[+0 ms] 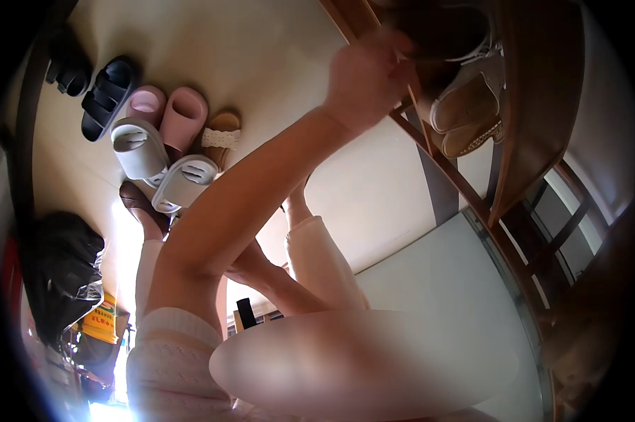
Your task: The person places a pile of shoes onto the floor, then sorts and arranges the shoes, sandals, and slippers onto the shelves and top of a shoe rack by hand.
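Note:
My left hand reaches across to the upper right, at the front edge of a wooden shoe rack. It is blurred and its fingers are curled in; what they hold is unclear. Just beyond the fingers, a dark shoe and a pair of brown shoes rest in the rack. My right hand lies beneath my left forearm, mostly covered by it, so its fingers do not show. A blurred oval hides part of the right arm.
Black, pink and white slippers and a tan sandal stand on the floor at upper left. A black bag and a yellow package are at left. A pale panel lies lower right.

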Demonstrator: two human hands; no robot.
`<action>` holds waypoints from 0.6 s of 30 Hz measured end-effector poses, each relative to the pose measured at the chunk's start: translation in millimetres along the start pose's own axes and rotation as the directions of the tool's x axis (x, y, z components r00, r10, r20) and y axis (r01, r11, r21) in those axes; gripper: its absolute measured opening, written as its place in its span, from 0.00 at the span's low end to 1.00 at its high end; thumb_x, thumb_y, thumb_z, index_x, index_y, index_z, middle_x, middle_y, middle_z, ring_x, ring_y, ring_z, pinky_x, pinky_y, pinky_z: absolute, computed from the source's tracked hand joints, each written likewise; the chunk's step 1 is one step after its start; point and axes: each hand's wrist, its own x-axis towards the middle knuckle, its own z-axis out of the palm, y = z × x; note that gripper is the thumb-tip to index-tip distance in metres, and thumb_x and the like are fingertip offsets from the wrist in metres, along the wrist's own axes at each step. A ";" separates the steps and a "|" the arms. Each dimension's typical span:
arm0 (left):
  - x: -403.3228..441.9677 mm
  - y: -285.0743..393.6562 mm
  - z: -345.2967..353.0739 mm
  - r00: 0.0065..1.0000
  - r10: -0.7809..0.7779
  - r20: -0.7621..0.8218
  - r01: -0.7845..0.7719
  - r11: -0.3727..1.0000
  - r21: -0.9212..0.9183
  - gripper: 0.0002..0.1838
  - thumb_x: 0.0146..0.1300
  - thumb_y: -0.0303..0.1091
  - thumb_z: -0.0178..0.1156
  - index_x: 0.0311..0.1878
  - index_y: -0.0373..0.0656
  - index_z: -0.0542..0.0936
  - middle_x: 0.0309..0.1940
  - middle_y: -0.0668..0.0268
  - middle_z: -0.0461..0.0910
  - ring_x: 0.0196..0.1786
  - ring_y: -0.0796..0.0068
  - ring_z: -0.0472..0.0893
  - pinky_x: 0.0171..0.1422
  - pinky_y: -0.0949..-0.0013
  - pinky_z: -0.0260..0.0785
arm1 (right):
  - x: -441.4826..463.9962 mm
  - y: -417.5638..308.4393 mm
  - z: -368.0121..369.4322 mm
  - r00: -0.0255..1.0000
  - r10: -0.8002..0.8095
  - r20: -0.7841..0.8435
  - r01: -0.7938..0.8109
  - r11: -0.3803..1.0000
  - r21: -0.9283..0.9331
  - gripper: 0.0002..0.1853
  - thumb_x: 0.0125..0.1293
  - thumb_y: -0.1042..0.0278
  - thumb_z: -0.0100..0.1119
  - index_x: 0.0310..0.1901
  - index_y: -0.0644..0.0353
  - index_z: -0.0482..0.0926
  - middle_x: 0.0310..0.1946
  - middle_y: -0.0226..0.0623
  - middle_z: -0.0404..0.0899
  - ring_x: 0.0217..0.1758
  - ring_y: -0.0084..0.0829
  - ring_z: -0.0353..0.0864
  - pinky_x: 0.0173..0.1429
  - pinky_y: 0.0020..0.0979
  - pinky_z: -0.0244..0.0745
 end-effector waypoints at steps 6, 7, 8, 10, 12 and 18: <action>21.3 -15.0 11.9 0.981 -0.132 -0.142 0.140 0.989 0.046 0.19 0.49 0.32 0.63 0.44 0.40 0.72 0.22 0.64 0.78 0.27 0.69 0.79 0.32 0.70 0.71 | -10.0 -30.2 8.8 0.996 -0.077 0.053 0.080 0.996 -0.042 0.27 0.53 0.62 0.66 0.52 0.62 0.67 0.48 0.37 0.71 0.50 0.28 0.71 0.51 0.29 0.69; 22.0 -15.9 15.3 0.984 -0.122 -0.131 0.122 0.992 -0.006 0.19 0.49 0.32 0.63 0.45 0.39 0.72 0.23 0.63 0.78 0.28 0.67 0.79 0.34 0.68 0.71 | -9.6 -30.5 8.4 0.993 -0.109 0.042 0.114 0.983 -0.143 0.27 0.53 0.63 0.66 0.52 0.62 0.66 0.48 0.37 0.71 0.50 0.28 0.71 0.51 0.29 0.69; 21.5 -17.4 17.8 0.986 -0.114 -0.121 0.108 0.993 -0.057 0.19 0.49 0.32 0.63 0.45 0.39 0.72 0.24 0.62 0.79 0.29 0.66 0.80 0.35 0.66 0.72 | -9.4 -30.8 8.1 0.990 -0.140 0.030 0.143 0.959 -0.244 0.27 0.53 0.63 0.66 0.52 0.62 0.66 0.49 0.37 0.71 0.50 0.28 0.71 0.51 0.29 0.69; 19.9 -18.6 19.3 0.987 -0.124 -0.103 0.114 0.989 -0.094 0.21 0.49 0.33 0.64 0.45 0.38 0.71 0.26 0.58 0.79 0.31 0.62 0.80 0.37 0.62 0.72 | -5.4 -20.2 7.4 0.970 -0.243 0.023 0.201 0.745 -0.636 0.28 0.53 0.64 0.66 0.53 0.62 0.66 0.50 0.36 0.70 0.50 0.29 0.71 0.52 0.30 0.68; 16.6 -15.2 15.1 0.987 -0.073 -0.144 0.077 0.997 0.020 0.23 0.47 0.36 0.65 0.45 0.37 0.70 0.30 0.52 0.79 0.34 0.55 0.80 0.39 0.59 0.72 | -5.8 -9.7 0.1 0.982 -0.189 0.015 0.174 0.869 -0.464 0.26 0.53 0.65 0.66 0.52 0.63 0.67 0.48 0.36 0.72 0.50 0.30 0.72 0.54 0.32 0.67; -42.4 -48.4 -83.9 0.952 -0.276 0.135 0.284 0.958 -0.037 0.15 0.54 0.35 0.60 0.42 0.38 0.76 0.24 0.61 0.78 0.28 0.71 0.78 0.34 0.69 0.71 | 1.1 -62.4 28.3 0.999 0.001 -0.055 -0.048 0.505 -0.862 0.16 0.54 0.70 0.60 0.45 0.62 0.72 0.35 0.39 0.78 0.34 0.33 0.80 0.38 0.29 0.73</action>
